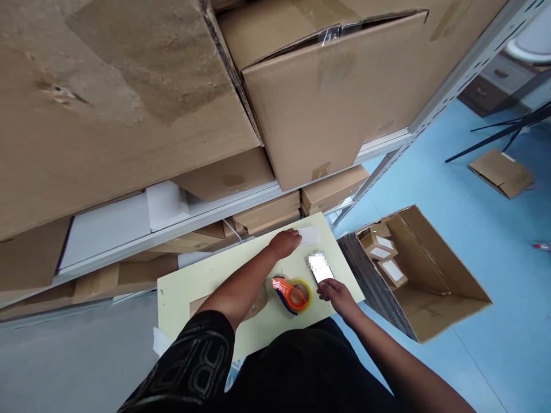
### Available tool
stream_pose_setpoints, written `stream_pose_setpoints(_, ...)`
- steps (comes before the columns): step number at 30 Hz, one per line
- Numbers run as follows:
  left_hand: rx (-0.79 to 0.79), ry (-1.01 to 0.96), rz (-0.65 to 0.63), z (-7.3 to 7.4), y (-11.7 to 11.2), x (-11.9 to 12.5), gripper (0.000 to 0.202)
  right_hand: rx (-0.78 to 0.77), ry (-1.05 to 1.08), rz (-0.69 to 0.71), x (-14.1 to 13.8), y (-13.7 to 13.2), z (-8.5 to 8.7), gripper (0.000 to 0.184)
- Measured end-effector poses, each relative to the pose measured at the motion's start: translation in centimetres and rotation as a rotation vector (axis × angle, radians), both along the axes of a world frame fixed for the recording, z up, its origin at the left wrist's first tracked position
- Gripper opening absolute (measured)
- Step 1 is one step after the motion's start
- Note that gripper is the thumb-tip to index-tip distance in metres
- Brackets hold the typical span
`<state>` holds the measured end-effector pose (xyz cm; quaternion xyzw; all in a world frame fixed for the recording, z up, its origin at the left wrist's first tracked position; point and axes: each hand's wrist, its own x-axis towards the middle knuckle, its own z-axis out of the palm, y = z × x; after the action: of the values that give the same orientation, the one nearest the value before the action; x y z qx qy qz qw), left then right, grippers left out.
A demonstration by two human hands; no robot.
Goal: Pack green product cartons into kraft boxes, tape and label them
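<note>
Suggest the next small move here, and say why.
I'd probably leave the phone on the table and free the right hand. Its grip is at the phone's near end, while the left hand touches the white slip. A free right hand could help with the slip or use the orange tape dispenser nearby.

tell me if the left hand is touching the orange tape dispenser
Apart: the head view shows a strip of pale tabletop between the left hand and the orange tape dispenser.
</note>
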<state>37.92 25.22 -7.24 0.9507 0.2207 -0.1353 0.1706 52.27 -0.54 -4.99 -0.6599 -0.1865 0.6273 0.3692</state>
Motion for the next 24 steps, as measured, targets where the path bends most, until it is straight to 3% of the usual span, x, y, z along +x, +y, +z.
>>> stream_pose_setpoints(2, 0.035, -0.052, 0.0, 0.9, -0.4, -0.4, 0.021, 0.01, 0.008, 0.0, 0.0, 0.2, -0.4, 0.04)
stream_pose_setpoints(4, 0.113, -0.127, 0.102, 1.4, -0.8, -0.4, 0.029, 0.028, 0.002, 0.002, 0.4, 0.7, -1.0, 0.039)
stream_pose_setpoints(7, 0.222, -0.252, 0.494, 1.4, -0.9, 0.5, 0.046, 0.083, -0.135, 0.013, 1.9, 2.7, -1.9, 0.037)
stream_pose_setpoints(10, 0.101, -0.322, 0.853, 0.5, -0.6, 2.4, 0.061, 0.145, -0.419, 0.023, 4.5, 6.4, -2.1, 0.036)
stream_pose_setpoints(12, -0.071, -0.303, 0.937, -0.2, -0.8, 3.6, 0.056, 0.173, -0.544, 0.01, 6.2, 9.3, -1.7, 0.038)
stream_pose_setpoints(14, -0.196, -0.281, 0.883, -0.9, -1.2, 4.7, 0.045, 0.195, -0.573, 0.006, 7.3, 12.0, -1.2, 0.043)
stream_pose_setpoints(16, -0.219, -0.297, 0.719, -1.5, -1.9, 5.3, 0.036, 0.223, -0.583, 0.015, 8.0, 14.0, -0.8, 0.049)
stream_pose_setpoints(19, -0.129, -0.259, 0.477, -2.3, -2.9, 5.9, 0.034, 0.215, -0.631, 0.021, 8.4, 15.8, -0.6, 0.052)
stream_pose_setpoints(24, 0.015, -0.08, 0.357, -3.5, -3.4, 6.7, 0.046, 0.141, -0.697, 0.063, 9.1, 16.1, -1.6, 0.045)
